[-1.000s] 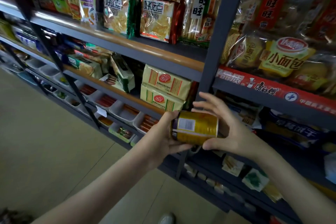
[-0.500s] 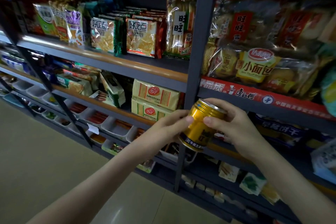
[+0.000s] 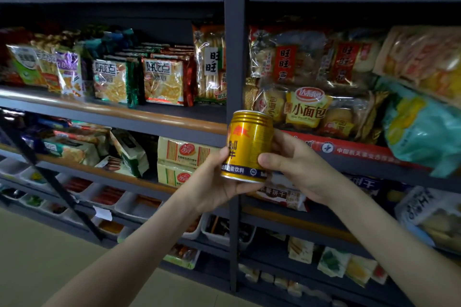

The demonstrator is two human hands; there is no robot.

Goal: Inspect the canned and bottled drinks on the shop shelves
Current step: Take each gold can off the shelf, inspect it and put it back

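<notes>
In the head view you hold a gold energy-drink can (image 3: 249,147) up with both hands in front of the dark upright post (image 3: 234,45) of the shop shelving, level with the front edge of the middle shelf (image 3: 124,117). The can stands nearly upright, its top leaning a little to the right, and its label faces you: a red mark near the top and a blue band with white characters round the base. Your left hand (image 3: 209,184) grasps it from below and from the left, with the thumb (image 3: 223,155) pressed on the label and the fingers curled under the base. Your right hand (image 3: 301,169) grips the can's right side, its thumb (image 3: 269,158) lying across the lower front. Behind the can, left of the post, packets of crackers (image 3: 163,82) stand in rows on the middle shelf, and yellow biscuit boxes (image 3: 184,152) are stacked on the shelf below. Right of the post, a bag of small bread rolls (image 3: 308,107) lies above a red price strip (image 3: 349,149). White trays (image 3: 107,194) of wrapped snacks line the lower left shelf above the pale floor (image 3: 37,257).
</notes>
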